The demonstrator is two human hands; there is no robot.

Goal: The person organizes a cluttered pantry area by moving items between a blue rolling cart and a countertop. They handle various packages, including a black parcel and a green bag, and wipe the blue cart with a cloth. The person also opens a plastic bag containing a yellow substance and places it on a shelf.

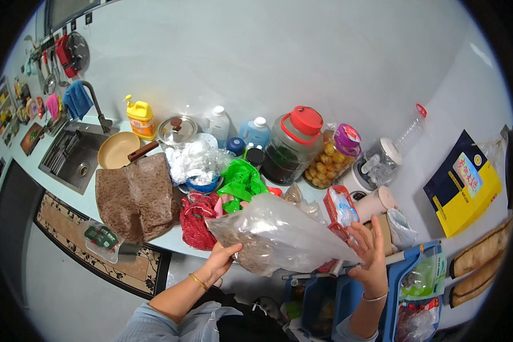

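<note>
A large clear plastic bag (pixel 302 239) stretches across in front of me, above the counter's front edge. Its left end holds something brown that I cannot make out through the film. My left hand (pixel 221 259) pinches that end, thumb on top. At the other end of the bag is my right hand (pixel 369 251), its fingers spread apart; whether it touches the film I cannot tell. Behind the bag lie a green plastic bag (pixel 242 179) and a red mesh bag (pixel 198 219). A brown patterned cloth (pixel 134 199) drapes over the counter edge to the left.
Along the wall stand a yellow pump bottle (pixel 141 119), a large red-lidded jar (pixel 290 148) and a purple-lidded jar (pixel 332 157). A tan pan (pixel 118 149) sits beside the sink (pixel 68 151). Blue bins (pixel 347 296) are below at right. A yellow and navy bag (pixel 467 188) hangs on the right wall.
</note>
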